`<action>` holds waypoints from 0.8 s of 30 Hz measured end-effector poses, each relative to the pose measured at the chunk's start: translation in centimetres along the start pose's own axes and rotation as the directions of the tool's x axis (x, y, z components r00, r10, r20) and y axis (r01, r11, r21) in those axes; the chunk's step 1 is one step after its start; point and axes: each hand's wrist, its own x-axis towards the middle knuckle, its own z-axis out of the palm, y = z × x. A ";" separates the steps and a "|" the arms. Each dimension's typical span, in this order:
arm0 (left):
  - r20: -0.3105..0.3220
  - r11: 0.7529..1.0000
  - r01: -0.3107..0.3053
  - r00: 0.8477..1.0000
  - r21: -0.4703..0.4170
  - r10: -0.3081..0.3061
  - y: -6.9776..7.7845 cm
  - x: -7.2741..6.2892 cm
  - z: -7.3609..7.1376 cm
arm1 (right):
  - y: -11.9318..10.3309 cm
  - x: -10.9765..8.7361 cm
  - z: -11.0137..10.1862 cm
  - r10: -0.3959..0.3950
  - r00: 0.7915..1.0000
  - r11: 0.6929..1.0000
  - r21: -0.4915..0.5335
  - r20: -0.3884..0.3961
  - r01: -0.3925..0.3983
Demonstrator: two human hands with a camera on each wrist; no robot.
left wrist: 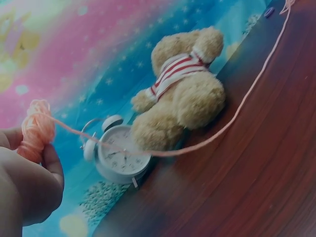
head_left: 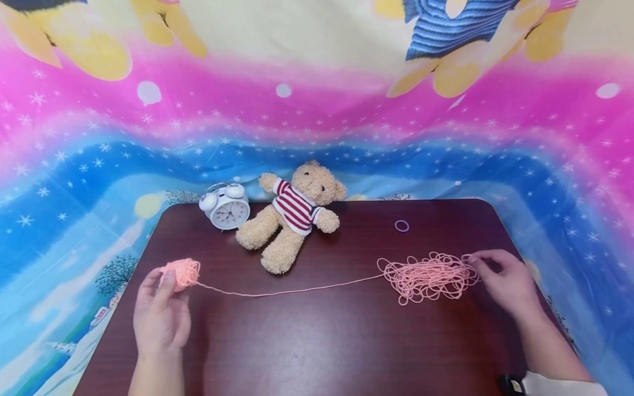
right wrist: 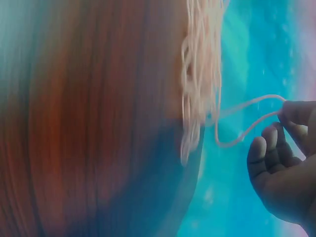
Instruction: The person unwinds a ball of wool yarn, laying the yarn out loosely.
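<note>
On the left of the head view, my left hand (head_left: 162, 313) grips a small wound ball of peach yarn (head_left: 184, 274) between thumb and fingers. The left wrist view shows the same yarn ball (left wrist: 38, 131) held up, its strand trailing away in a curve. That strand (head_left: 297, 290) runs across the table to a loose, looped heap of yarn (head_left: 431, 276) on the right. At the heap's right end, my right hand (head_left: 507, 280) pinches a loop with thumb and forefinger. In the right wrist view the pinched loop (right wrist: 247, 140) stretches out from the heap, other fingers loosely curled.
A white twin-bell alarm clock (head_left: 229, 212) stands at the back left of the dark wooden table (head_left: 317, 352). Beside it lies a teddy bear (head_left: 297, 214) in a striped shirt. A purple ring (head_left: 402, 226) lies behind the heap. Printed cloth (head_left: 317, 121) hangs around the table.
</note>
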 end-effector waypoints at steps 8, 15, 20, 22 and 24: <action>0.034 0.985 0.086 0.995 0.152 -0.092 -1.7 -0.7 1.0 | -4.0 -0.9 4.6 -0.264 0.959 0.963 -0.028 0.099 0.268; 0.043 0.964 0.117 0.990 0.238 -0.131 -2.8 -1.2 1.6 | -6.2 -1.1 6.3 -0.316 0.929 0.945 -0.028 0.191 0.327; 0.065 0.934 0.101 0.989 0.342 -0.130 -3.8 -1.6 2.0 | -7.4 -1.0 6.8 -0.326 0.920 0.944 0.014 0.220 0.331; 0.080 0.918 0.086 0.989 0.388 -0.127 -4.3 -1.8 2.1 | -7.7 -1.1 7.1 -0.324 0.919 0.945 0.033 0.225 0.325; 0.094 0.902 0.077 0.987 0.426 -0.128 -4.7 -2.0 2.2 | -8.1 -1.2 7.4 -0.323 0.918 0.946 0.053 0.230 0.320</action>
